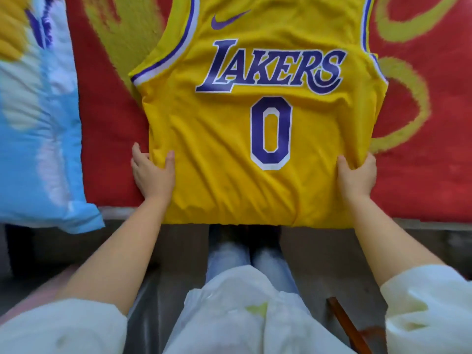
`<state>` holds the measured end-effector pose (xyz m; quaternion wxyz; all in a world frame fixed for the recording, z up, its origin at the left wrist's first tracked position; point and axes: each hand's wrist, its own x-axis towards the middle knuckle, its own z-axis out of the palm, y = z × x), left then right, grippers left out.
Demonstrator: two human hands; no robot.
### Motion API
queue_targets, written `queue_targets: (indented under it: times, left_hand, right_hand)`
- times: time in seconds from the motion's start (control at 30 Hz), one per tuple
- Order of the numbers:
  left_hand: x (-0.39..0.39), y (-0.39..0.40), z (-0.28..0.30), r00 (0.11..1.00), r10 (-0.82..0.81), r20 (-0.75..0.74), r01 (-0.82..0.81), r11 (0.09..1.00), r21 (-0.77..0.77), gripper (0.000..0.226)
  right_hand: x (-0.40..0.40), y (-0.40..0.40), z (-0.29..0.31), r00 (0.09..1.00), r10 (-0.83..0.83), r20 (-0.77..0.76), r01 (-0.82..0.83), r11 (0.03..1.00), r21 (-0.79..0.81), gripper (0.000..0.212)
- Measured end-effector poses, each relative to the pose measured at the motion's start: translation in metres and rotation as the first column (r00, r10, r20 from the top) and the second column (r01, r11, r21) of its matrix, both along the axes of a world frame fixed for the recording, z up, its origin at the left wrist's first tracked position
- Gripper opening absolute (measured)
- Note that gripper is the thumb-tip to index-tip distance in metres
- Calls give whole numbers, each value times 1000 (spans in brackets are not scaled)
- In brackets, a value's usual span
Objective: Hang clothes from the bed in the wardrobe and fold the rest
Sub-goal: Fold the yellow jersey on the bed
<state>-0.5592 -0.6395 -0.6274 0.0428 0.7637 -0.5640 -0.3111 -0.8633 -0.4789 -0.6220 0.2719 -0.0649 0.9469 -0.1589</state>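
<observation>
My left hand (152,172) and right hand (357,175) each pinch a side edge of the jersey (229,123), thumbs on top, fingers tucked under. It lies face-up on the bed (109,123). I should keep both grips level so the fold stays square.

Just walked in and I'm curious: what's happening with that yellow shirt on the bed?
A person is laying out a yellow Lakers jersey, number 0, face up on a red and yellow bedspread. The left hand grips its left side and the right hand grips its right side, near the hem, which hangs over the bed's edge. A blue patterned pillow lies to the left.
</observation>
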Motion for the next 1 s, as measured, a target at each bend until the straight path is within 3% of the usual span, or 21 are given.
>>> queue_targets:
  times: [0.1,0.2,0.3,0.4,0.53,0.6,0.67,0.83,0.93,1.0]
  left_hand:
    - [15,44,15,996,43,-76,-33,990,136,53]
    - [34,82,20,959,195,-203,-125,941,316,50]
    - [50,110,19,940,249,-232,-109,867,486,41]
    - [64,132,18,920,317,-230,-163,843,513,41]
    - [79,148,17,938,283,-199,-155,858,490,37]
    - [87,151,19,952,262,-155,-161,866,474,38]
    - [96,154,22,962,240,-129,-153,868,472,41]
    - [120,166,38,991,114,-64,-72,884,463,42]
    - [135,170,47,997,53,-64,-13,863,504,36]
    - [145,175,53,994,69,-86,-5,804,594,34]
  right_hand:
    - [12,28,15,994,1,106,-4,1000,28,43]
    - [16,56,27,967,-4,254,-2,1000,25,38]
    - [24,91,32,879,-60,473,46,998,40,42]
    - [24,126,32,813,-85,576,23,993,114,40]
    - [24,163,33,799,-77,596,-15,989,148,23]
    - [25,178,34,825,-53,563,-49,985,164,25]
    - [27,193,32,863,-86,498,2,986,166,30]
    - [37,215,45,950,-65,305,32,993,110,16]
    - [45,226,61,909,-28,416,14,999,37,29]
    - [48,235,72,836,1,549,-35,998,51,29]
